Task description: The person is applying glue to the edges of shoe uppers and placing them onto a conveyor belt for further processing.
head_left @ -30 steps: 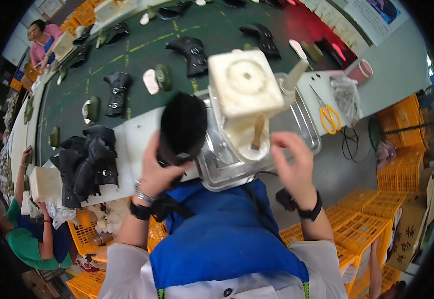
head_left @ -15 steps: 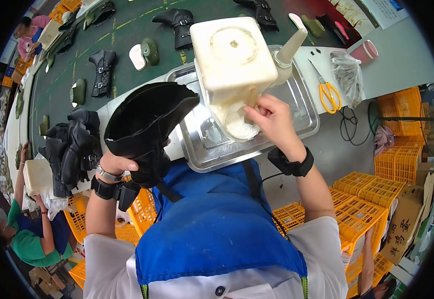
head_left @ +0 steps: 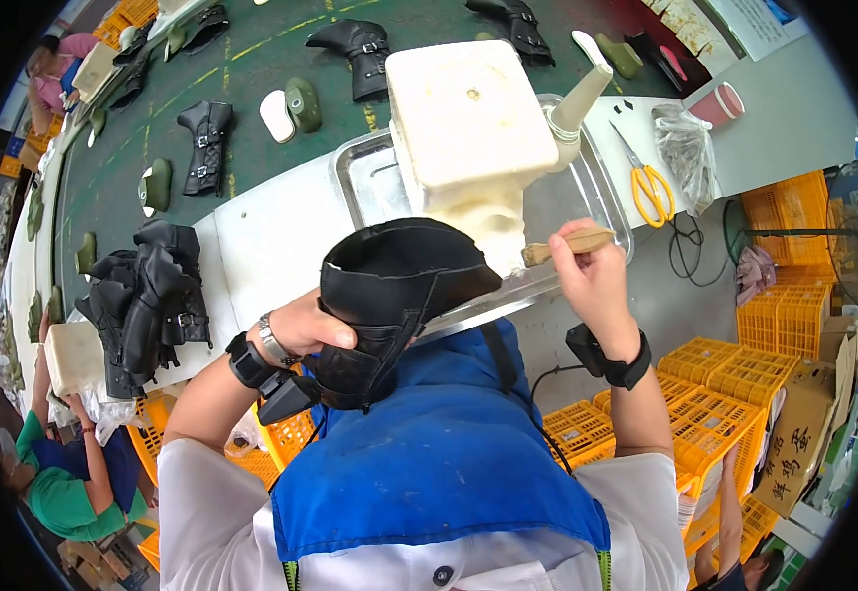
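Note:
My left hand [head_left: 301,327] is closed around a black boot upper [head_left: 395,261], its wide top opening facing up, in front of my blue apron [head_left: 429,453]. Between the fingers of my right hand [head_left: 594,281] is a brush [head_left: 579,243] with a wooden handle, its tip pointing left beside the spout of a cream-coloured container [head_left: 473,118]. White paste coats that spout. The container stands in a metal tray [head_left: 375,177]. A cream cone-shaped nozzle [head_left: 582,98] juts up at the container's right.
Black boots [head_left: 153,305] are heaped at my left. Across the green conveyor belt [head_left: 252,59] stand more boots and green foot-shaped pieces [head_left: 301,103]. Yellow-handled scissors [head_left: 652,192], a plastic bag [head_left: 685,148] and a red cup [head_left: 720,103] lie at right. Orange crates [head_left: 715,414] are stacked low right.
My right hand has drawn back from the container's opening toward the right, and the brush now shows. My left hand has brought the boot upper to the right and nearer me.

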The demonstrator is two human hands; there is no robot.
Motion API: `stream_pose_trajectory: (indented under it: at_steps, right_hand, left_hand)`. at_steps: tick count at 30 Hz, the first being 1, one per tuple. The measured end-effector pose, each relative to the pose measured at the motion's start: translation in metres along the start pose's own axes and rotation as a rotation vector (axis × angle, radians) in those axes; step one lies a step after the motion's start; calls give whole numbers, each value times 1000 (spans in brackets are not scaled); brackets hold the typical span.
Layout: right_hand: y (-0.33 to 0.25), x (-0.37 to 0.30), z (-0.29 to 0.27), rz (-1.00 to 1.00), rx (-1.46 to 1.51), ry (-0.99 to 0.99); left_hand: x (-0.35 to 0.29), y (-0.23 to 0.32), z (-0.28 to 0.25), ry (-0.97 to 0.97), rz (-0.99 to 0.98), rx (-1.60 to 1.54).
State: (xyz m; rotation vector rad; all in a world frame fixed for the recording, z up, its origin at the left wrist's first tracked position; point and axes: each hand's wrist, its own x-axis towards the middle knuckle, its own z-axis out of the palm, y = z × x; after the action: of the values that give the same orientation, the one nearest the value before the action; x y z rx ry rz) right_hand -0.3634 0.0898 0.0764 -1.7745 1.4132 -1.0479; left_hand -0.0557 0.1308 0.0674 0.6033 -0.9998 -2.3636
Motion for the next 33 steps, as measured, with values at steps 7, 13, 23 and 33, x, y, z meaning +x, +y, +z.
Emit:
stream_pose_trajectory:
  at_steps: [7, 13, 23, 33]
  right_hand:
    - [-10, 7, -25, 195, 245, 40]
    - [-53, 11, -30, -48, 529, -219]
    - [-59, 9, -24, -469, 75, -244]
    - [-60, 4, -24, -416, 66, -263]
  left_hand:
    - [12, -4, 6, -8, -54, -98]
    - [18, -11, 5, 29, -71, -75]
    - [9, -2, 12, 12, -22, -8]
    - [-11, 17, 11, 81, 14, 321]
